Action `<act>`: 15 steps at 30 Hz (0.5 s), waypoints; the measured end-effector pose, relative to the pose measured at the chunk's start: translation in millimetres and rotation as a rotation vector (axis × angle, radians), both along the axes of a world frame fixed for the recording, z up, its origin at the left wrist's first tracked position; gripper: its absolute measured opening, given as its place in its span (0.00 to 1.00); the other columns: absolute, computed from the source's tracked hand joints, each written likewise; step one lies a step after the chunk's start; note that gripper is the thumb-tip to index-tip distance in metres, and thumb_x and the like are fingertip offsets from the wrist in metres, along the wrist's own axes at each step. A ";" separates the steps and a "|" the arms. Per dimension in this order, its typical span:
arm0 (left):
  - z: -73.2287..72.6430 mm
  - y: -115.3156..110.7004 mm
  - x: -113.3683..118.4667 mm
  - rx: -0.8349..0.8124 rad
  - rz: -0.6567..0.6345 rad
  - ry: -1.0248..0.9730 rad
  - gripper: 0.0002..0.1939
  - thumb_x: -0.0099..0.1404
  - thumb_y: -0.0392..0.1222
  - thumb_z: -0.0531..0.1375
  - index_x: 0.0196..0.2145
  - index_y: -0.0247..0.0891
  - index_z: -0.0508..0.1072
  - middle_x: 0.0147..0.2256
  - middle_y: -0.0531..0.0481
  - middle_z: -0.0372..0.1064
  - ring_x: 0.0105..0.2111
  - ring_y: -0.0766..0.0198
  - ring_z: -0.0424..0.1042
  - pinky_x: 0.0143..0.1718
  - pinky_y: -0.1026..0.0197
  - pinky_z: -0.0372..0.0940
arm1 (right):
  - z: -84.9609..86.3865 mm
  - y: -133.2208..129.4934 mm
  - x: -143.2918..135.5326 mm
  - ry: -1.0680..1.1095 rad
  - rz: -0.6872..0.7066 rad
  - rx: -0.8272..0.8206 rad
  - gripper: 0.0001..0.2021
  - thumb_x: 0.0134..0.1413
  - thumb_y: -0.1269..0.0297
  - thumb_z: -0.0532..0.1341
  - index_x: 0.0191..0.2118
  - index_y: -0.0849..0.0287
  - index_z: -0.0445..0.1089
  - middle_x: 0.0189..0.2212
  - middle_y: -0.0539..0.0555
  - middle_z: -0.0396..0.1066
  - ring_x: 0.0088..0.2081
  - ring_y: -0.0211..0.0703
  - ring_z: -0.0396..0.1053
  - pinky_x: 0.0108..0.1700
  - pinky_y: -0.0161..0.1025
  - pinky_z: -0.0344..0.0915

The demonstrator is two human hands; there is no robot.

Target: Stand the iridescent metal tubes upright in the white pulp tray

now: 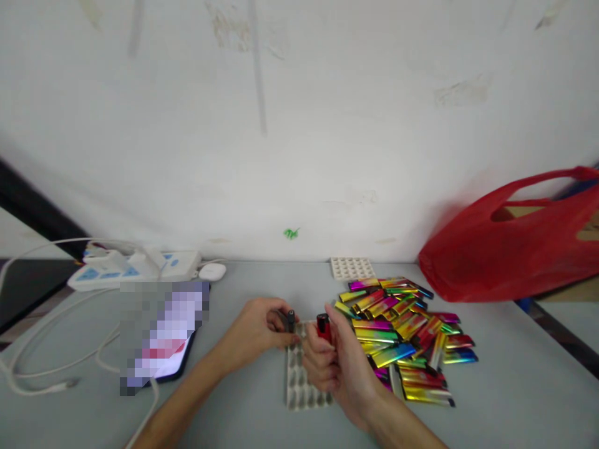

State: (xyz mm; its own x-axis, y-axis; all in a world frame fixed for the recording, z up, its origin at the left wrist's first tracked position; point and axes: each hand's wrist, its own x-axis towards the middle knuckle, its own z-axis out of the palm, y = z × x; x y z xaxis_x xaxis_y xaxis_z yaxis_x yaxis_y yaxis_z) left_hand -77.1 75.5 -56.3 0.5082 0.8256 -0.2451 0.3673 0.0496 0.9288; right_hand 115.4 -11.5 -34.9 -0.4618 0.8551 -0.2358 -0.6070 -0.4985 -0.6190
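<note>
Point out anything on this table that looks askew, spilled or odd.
The iridescent lighters lie in a loose, crisscrossed heap right of the hands, not in rows. The cables at left sprawl in loops. The left hand and right hand each hold a small piece over the white tray; nothing looks damaged.

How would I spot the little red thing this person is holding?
Start at the big red bag on the right, then move left past the heap of shiny rainbow sleeves. The right hand holds a small red lighter upright above the white tray; it is plain red, not rainbow-foiled.
</note>
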 end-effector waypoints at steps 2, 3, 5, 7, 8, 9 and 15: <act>-0.3 0.0 0.1 -0.006 -0.005 -0.013 0.17 0.52 0.47 0.77 0.36 0.37 0.81 0.26 0.53 0.79 0.28 0.59 0.78 0.35 0.60 0.72 | -1.2 0.3 -0.4 0.034 -0.016 0.011 0.37 0.57 0.30 0.71 0.23 0.52 0.50 0.17 0.36 0.41 0.18 0.28 0.31 0.19 0.32 0.30; -0.5 0.1 0.1 -0.007 -0.007 -0.017 0.17 0.52 0.47 0.77 0.36 0.37 0.81 0.26 0.53 0.78 0.28 0.59 0.78 0.35 0.60 0.72 | -1.5 0.6 -0.5 0.059 -0.023 0.019 0.37 0.56 0.30 0.71 0.23 0.52 0.50 0.17 0.36 0.41 0.18 0.28 0.32 0.19 0.32 0.31; -1.2 0.5 0.2 -0.008 -0.006 -0.017 0.18 0.52 0.48 0.77 0.36 0.37 0.80 0.26 0.54 0.78 0.29 0.59 0.78 0.35 0.60 0.72 | -1.7 1.1 -0.8 0.107 -0.028 0.027 0.38 0.56 0.30 0.72 0.23 0.52 0.50 0.17 0.36 0.41 0.18 0.28 0.32 0.19 0.31 0.32; -2.1 0.9 0.2 -0.014 -0.010 -0.015 0.18 0.52 0.48 0.77 0.36 0.37 0.80 0.26 0.54 0.78 0.29 0.59 0.78 0.35 0.60 0.72 | -1.4 1.3 -1.0 0.126 -0.023 0.025 0.37 0.57 0.33 0.72 0.22 0.52 0.49 0.16 0.36 0.41 0.18 0.27 0.33 0.18 0.31 0.33; -2.5 1.1 0.1 -0.016 -0.011 -0.016 0.19 0.52 0.48 0.77 0.36 0.37 0.80 0.26 0.54 0.78 0.29 0.59 0.77 0.35 0.60 0.71 | -1.1 1.2 -1.1 0.123 -0.024 0.022 0.37 0.58 0.34 0.71 0.22 0.52 0.49 0.16 0.36 0.41 0.18 0.27 0.33 0.18 0.31 0.33; -2.9 1.2 0.1 -0.017 -0.013 -0.018 0.19 0.52 0.48 0.78 0.36 0.37 0.80 0.26 0.54 0.78 0.29 0.59 0.77 0.35 0.60 0.71 | -0.8 0.9 -1.3 0.116 -0.027 0.017 0.36 0.59 0.35 0.71 0.22 0.52 0.49 0.16 0.36 0.40 0.17 0.27 0.33 0.18 0.31 0.33; -2.4 1.2 0.0 -0.012 -0.011 -0.023 0.19 0.52 0.48 0.78 0.37 0.37 0.80 0.27 0.53 0.78 0.29 0.59 0.78 0.35 0.60 0.72 | 0.4 -3.4 -2.1 0.063 -0.063 -0.013 0.33 0.55 0.37 0.72 0.22 0.52 0.51 0.15 0.35 0.42 0.16 0.26 0.33 0.17 0.30 0.33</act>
State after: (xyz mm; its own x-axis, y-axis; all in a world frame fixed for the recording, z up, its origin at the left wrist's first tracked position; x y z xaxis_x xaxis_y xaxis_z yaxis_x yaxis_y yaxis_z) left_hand -77.1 76.7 -58.7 0.5231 0.8167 -0.2435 0.3467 0.0570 0.9362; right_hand 113.3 -14.9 -34.5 -0.4210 0.8802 -0.2194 -0.6749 -0.4655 -0.5726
